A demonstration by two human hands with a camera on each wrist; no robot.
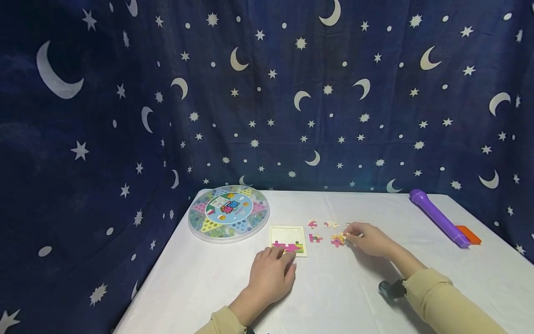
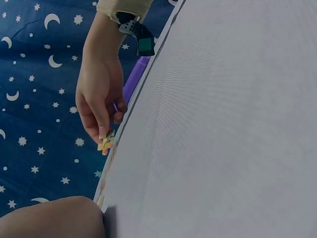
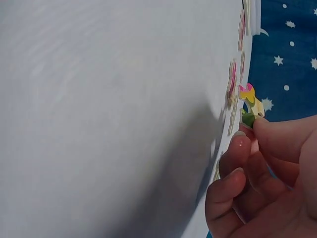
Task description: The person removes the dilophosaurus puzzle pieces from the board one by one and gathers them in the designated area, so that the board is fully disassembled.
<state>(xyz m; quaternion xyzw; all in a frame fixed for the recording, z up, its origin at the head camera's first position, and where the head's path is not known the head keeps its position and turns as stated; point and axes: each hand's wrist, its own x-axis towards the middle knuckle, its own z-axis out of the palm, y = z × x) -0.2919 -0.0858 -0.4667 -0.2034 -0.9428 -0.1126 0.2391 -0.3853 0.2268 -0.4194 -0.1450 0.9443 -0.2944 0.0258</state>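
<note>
My right hand (image 1: 369,239) pinches a yellow, green and pink jigsaw piece (image 3: 251,101) between thumb and fingertips. It is lifted off the table in the right wrist view. My left hand (image 1: 271,273) has its fingertips on the near edge of a square puzzle tray (image 1: 305,239), fingers loosely bent. Joined pink and green pieces (image 1: 288,247) fill the tray's near part; its far part shows bare. Loose puzzle pieces (image 1: 315,238) lie between the tray and my right hand, with another yellow and pink piece (image 1: 336,240) just beside the right fingertips.
A round Chinese checkers box (image 1: 229,236) with marbles under its clear lid lies at the back left. At the far right lie a purple microphone-shaped stick (image 1: 440,218) and an orange flat thing (image 1: 470,235). A starry curtain (image 1: 283,116) hangs behind the white table (image 1: 333,297).
</note>
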